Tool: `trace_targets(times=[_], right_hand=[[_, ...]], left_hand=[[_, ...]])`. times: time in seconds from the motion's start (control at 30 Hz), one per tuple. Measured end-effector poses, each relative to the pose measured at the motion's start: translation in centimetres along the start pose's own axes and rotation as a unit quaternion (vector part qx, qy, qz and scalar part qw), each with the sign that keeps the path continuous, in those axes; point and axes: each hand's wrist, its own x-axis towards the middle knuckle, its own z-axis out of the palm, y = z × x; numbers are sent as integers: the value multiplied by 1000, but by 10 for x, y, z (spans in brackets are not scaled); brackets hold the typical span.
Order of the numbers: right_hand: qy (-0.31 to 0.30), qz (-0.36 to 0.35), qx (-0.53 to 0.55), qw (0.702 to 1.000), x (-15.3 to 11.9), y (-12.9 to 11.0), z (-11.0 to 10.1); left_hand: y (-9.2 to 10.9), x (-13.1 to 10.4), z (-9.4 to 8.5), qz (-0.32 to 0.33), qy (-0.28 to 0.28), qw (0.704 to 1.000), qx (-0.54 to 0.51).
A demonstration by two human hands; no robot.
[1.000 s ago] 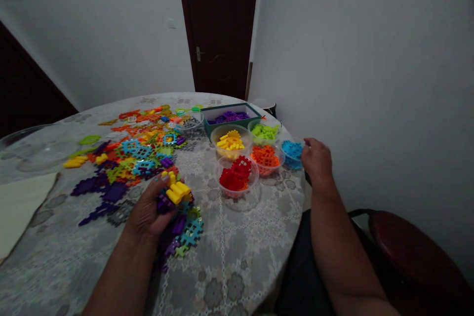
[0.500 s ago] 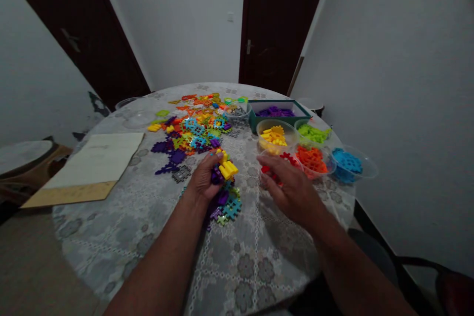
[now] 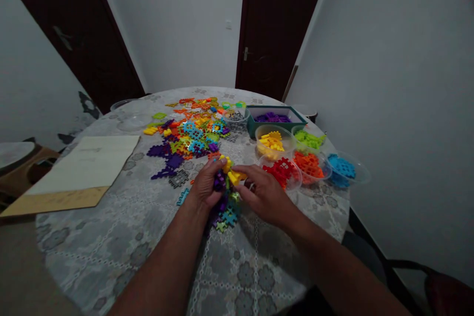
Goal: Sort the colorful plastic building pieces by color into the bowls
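Near the middle of the table, my left hand (image 3: pixel 205 183) is closed around a small bunch of plastic building pieces, among them a purple piece (image 3: pixel 219 181) and yellow ones. My right hand (image 3: pixel 268 195) meets it from the right, thumb and forefinger pinching a yellow building piece (image 3: pixel 236 177) at the edge of that bunch. Beneath both hands lie teal pieces (image 3: pixel 229 215), with green and purple ones; the left hand partly hides them. Just right of my right hand stands a clear bowl of red pieces (image 3: pixel 281 172).
A mixed heap of pieces (image 3: pixel 196 133) spreads beyond my left hand. Clear bowls hold yellow (image 3: pixel 272 141), green (image 3: pixel 310 139), orange (image 3: pixel 308 164) and blue pieces (image 3: pixel 341 166). Purple pieces fill a green box (image 3: pixel 252 128). An open paper folder (image 3: pixel 85 163) lies at the left.
My right hand has moved left from beside the red pieces to my left hand and now grips a yellow piece there. The camera view has shifted slightly.
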Motion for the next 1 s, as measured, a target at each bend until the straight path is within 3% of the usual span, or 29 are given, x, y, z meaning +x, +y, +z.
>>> trace_targets(times=[0.1, 0.23, 0.37, 0.43, 0.53, 0.7, 0.83, 1.0], right_hand=[[36, 20, -46, 998, 11, 16, -26], [162, 50, -183, 968, 37, 57, -60], [247, 38, -260, 933, 50, 75, -68], [229, 7, -242, 943, 47, 67, -58], [137, -36, -175, 974, 38, 42, -30], [37, -43, -122, 991, 33, 13, 10], [42, -21, -101, 994, 36, 12, 18], [38, 51, -1, 998, 38, 13, 7]], left_hand=[[4, -4, 2, -22, 36, 999, 20], [12, -9, 8, -49, 62, 997, 8], [15, -10, 8, -79, 58, 995, -9], [13, -8, 5, -82, 45, 996, -10], [7, -6, 0, -73, 16, 997, 9], [0, -8, -2, -42, -54, 997, 44], [0, -9, -3, -48, -77, 994, 65], [2, -9, -3, -83, -67, 993, 49]])
